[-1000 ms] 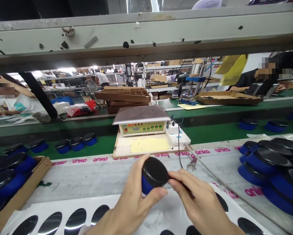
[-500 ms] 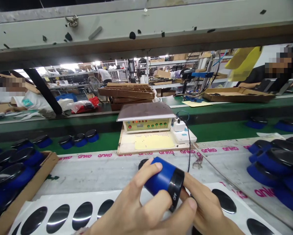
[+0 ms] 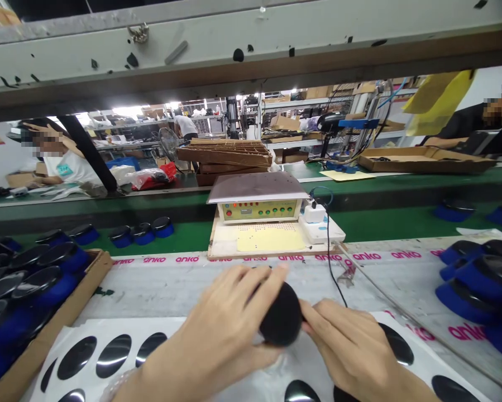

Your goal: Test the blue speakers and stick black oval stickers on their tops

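Note:
My left hand (image 3: 209, 329) is wrapped over a round blue and black device (image 3: 281, 319), whose dark circular end is turned towards me. Its blue side, seen a moment ago, is hidden now. At the right rim of that end, the fingertips of my right hand (image 3: 347, 340) are closed together on the edge; its thumb is out of sight. Both hands are above a white sheet (image 3: 209, 385) carrying several glossy black oval stickers (image 3: 114, 355). One more black sticker (image 3: 301, 392) shows below the device, partly cut off by the frame.
A cardboard box (image 3: 77, 304) of similar devices stands at left, and a pile of them (image 3: 477, 285) at right. Ahead sits a control box (image 3: 259, 211) with a power strip (image 3: 321, 230) and hanging black cable (image 3: 331, 273). Devices rest on the green conveyor (image 3: 192, 223). Overhead runs a beam (image 3: 217, 61).
The device has been turned from its blue side with "OFF" lettering to its dark round end. My right hand has shifted to its right rim. The view has swung slightly left.

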Demonstrator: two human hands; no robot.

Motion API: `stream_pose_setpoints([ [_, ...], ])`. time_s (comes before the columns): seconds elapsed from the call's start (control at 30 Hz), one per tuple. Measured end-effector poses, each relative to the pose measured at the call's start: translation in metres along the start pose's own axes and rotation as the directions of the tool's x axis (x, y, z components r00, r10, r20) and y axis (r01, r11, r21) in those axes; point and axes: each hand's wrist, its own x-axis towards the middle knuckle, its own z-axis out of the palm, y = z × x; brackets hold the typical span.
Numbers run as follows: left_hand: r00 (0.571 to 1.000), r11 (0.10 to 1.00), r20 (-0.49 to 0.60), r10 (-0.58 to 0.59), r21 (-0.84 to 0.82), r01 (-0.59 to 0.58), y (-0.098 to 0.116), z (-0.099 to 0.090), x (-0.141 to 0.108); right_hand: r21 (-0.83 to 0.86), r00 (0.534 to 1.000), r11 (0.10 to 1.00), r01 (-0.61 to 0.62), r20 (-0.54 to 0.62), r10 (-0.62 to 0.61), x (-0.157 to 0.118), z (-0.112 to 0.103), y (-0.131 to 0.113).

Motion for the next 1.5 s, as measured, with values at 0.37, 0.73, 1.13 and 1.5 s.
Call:
stream_pose_setpoints([
  [0.37,0.708,0.843,0.564,-0.425,-0.039,0.537,-0.073,0.054,-0.018,-0.103,0.986,0.985,-0.137,-0.110,0.126,0.001,-0.001,0.023],
  [0.73,0.808,-0.300,0.547,-0.219,-0.826,0.478,-0.020,0.056,0.000,0.424,0.915,0.811,-0.403,0.180,0.360,0.007,-0.008,0.006],
  [1.13,0.636,-0.627,0.715,-0.289,-0.644,0.439,-0.001,0.056,0.002,0.339,0.941,0.878,-0.337,0.135,0.309,0.013,-0.011,-0.002],
  [1.5,0.788,0.228,0.410,-0.458,-0.803,0.551,0.005,0.052,-0.004,0.204,0.937,0.917,-0.342,0.143,0.317,0.004,-0.007,-0.003],
])
